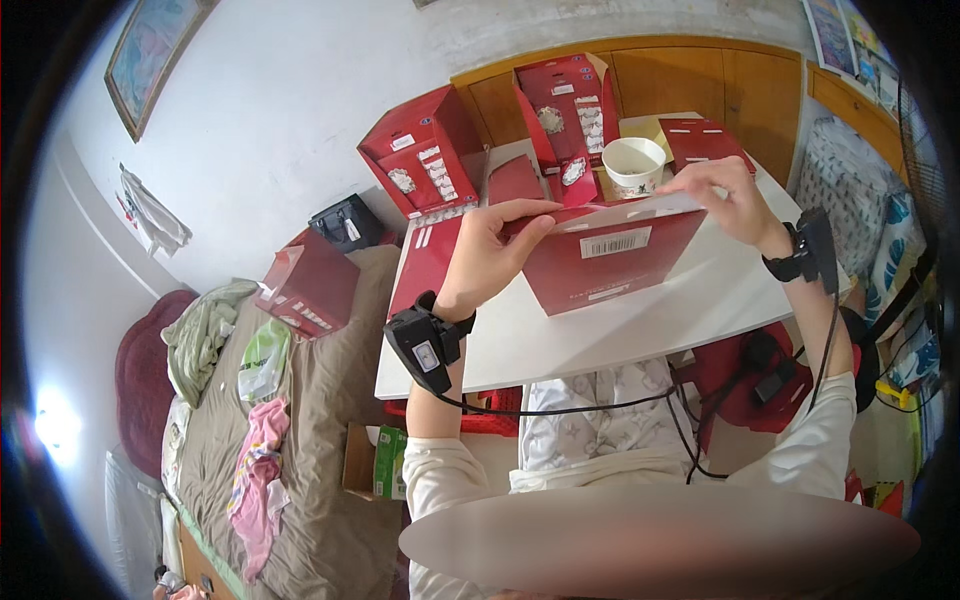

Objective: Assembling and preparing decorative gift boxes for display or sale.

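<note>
A red cardboard box (625,262) with a white barcode label stands upright on the white table (480,345) in front of me. My left hand (505,245) grips its upper left corner, thumb on the near face and fingers behind the top edge. At the upper right corner, the bent fingers of my right hand (725,195) pinch the pale flap along the top. Just behind the box stands a white paper cup (634,165); what is in it is hard to make out. A red card with a white ornate sticker (573,172) lies left of the cup.
Two red boxes with rows of white stickers, one left (425,160) and one centre (565,115), stand at the table's back. Flat red pieces (705,140) lie back right. On the bed (340,400) are another red box (308,285) and clothes. A black cable (570,412) hangs between my wrists.
</note>
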`<action>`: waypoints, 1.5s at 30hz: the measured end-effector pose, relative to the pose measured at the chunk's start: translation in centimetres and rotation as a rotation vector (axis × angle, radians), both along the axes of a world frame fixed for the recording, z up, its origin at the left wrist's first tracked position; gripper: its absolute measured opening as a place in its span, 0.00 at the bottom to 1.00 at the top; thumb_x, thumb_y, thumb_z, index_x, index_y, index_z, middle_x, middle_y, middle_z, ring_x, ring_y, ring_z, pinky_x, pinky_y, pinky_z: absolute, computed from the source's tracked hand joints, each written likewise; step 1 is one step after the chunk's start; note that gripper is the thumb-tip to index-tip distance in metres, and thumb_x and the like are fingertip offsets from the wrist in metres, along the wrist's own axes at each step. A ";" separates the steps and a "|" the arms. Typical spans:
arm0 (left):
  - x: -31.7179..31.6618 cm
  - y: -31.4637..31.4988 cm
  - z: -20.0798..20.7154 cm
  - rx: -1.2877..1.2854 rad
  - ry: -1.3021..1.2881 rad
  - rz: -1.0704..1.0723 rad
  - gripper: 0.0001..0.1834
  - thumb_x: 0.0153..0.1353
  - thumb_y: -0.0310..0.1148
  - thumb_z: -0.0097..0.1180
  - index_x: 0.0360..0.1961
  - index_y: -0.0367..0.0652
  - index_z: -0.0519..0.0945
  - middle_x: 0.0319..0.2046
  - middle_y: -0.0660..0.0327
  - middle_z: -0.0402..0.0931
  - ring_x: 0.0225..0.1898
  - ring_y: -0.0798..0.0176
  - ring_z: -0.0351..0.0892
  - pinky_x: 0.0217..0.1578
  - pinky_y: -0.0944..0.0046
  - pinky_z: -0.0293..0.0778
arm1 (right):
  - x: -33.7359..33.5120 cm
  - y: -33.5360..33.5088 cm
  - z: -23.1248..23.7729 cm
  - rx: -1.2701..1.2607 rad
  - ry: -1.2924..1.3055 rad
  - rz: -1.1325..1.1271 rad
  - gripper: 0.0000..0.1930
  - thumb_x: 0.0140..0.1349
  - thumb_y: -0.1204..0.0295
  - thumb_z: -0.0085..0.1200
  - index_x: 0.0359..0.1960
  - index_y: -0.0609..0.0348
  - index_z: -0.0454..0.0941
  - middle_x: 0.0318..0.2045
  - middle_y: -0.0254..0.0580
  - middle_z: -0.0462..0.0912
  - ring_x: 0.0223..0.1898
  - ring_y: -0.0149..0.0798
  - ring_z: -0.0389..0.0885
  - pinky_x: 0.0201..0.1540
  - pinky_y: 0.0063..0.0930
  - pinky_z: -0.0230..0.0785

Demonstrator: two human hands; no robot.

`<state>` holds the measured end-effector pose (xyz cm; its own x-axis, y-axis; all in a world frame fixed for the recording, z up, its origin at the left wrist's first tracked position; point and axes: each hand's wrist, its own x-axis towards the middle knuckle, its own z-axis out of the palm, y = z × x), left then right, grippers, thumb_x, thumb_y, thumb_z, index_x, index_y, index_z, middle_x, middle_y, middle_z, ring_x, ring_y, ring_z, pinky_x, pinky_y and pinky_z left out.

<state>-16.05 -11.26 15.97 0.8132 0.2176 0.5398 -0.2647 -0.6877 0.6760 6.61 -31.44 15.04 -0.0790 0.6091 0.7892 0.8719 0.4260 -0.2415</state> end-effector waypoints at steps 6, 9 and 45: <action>-0.3 0.1 0.2 0.037 0.043 0.018 0.11 0.59 0.27 0.52 0.42 0.35 0.79 0.27 0.61 0.81 0.27 0.77 0.71 0.27 0.76 0.66 | -0.4 -0.6 0.0 -0.342 0.342 -0.011 0.15 0.64 0.65 0.46 0.40 0.65 0.79 0.29 0.36 0.81 0.32 0.24 0.74 0.37 0.17 0.65; -0.4 0.2 0.0 0.010 0.023 -0.021 0.11 0.59 0.27 0.52 0.42 0.34 0.79 0.29 0.60 0.81 0.29 0.76 0.73 0.29 0.76 0.68 | -1.2 -0.5 0.4 -0.405 0.352 0.032 0.13 0.62 0.68 0.49 0.40 0.65 0.78 0.31 0.38 0.82 0.33 0.25 0.74 0.38 0.18 0.65; 1.4 0.3 -0.5 -0.066 0.087 -0.068 0.10 0.60 0.26 0.52 0.41 0.34 0.79 0.34 0.62 0.79 0.34 0.76 0.73 0.36 0.76 0.70 | -3.7 3.2 2.7 -0.447 -0.035 -0.008 0.10 0.59 0.68 0.50 0.33 0.61 0.81 0.17 0.46 0.77 0.18 0.37 0.71 0.25 0.27 0.63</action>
<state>-14.69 -10.98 15.42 0.8704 0.1928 0.4530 -0.2480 -0.6233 0.7416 2.95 -28.23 17.76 -0.0953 0.8902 0.4455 0.8857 0.2801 -0.3702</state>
